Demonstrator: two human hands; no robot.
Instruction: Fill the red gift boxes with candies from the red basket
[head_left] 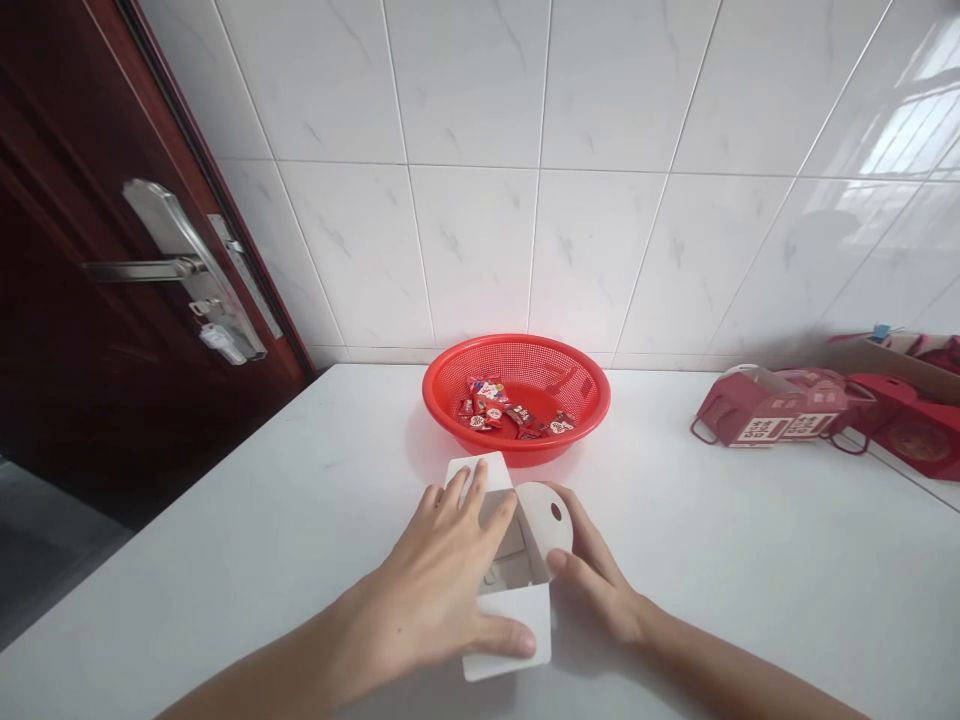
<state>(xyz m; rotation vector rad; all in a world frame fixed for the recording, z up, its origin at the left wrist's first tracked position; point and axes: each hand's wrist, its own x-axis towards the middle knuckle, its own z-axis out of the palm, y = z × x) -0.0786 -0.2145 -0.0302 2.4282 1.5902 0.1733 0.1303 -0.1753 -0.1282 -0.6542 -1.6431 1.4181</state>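
A small cardboard box with a white inside stands unfolded at the top, in the middle near the front. My left hand spreads across its opening, fingers apart over the far flap and thumb resting on the near flap. Part of the opening is hidden beneath that hand. On the other side, my right hand grips the rounded side flap, which has an oval hole, with the thumb in front and fingers behind. Beyond the box sits a red plastic basket holding several wrapped candies.
Red gift boxes with cord handles stand on the right of the white table, beside another red box and an open carton. A tiled wall runs behind. A dark red door is at the left.
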